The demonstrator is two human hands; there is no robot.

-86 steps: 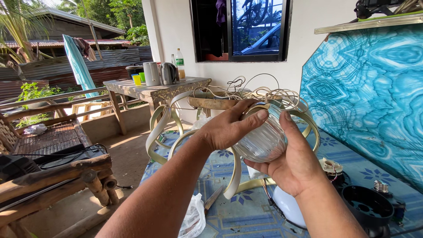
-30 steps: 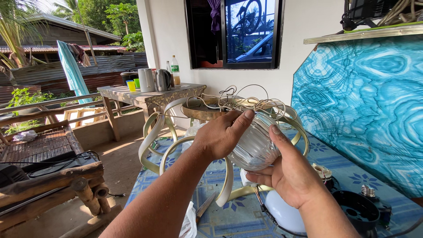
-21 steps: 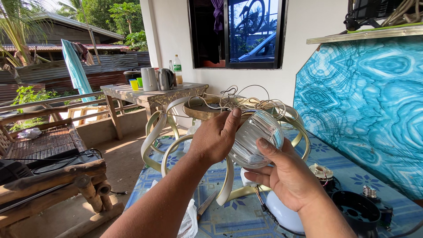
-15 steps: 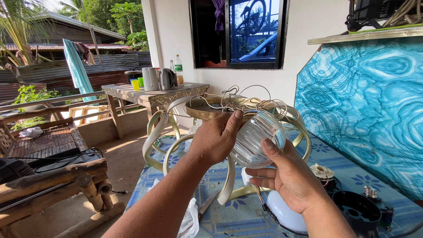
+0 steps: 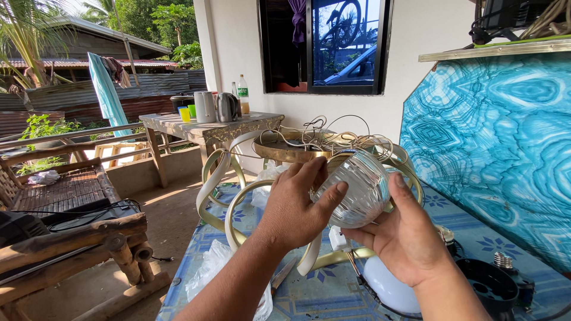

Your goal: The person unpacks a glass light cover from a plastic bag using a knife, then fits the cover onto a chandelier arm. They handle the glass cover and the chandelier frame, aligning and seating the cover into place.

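A ribbed clear glass lamp shade (image 5: pixel 355 189) is held in front of me by both hands. My left hand (image 5: pixel 294 205) grips its left side, fingers spread over the glass. My right hand (image 5: pixel 404 235) cups it from below and the right, thumb up along the rim. Behind the shade stands a gold and cream chandelier frame (image 5: pixel 221 178) with curved arms and loose white wires (image 5: pixel 324 134) piled on its top plate. The frame rests on a table with a blue flowered cloth (image 5: pixel 333 285).
A white round shade (image 5: pixel 389 288) and a black round part (image 5: pixel 491 285) lie on the cloth by my right arm. A clear plastic bag (image 5: pixel 208 273) hangs at the table's left edge. A blue patterned panel (image 5: pixel 499 137) stands at the right. A side table (image 5: pixel 208 126) holds kettles and a bottle; a wooden bench (image 5: pixel 71 229) is on the left.
The glass shade has turned a little in my hands and stayed in front of the chandelier frame. My left fingers have shifted over its side. My view has swung slightly.
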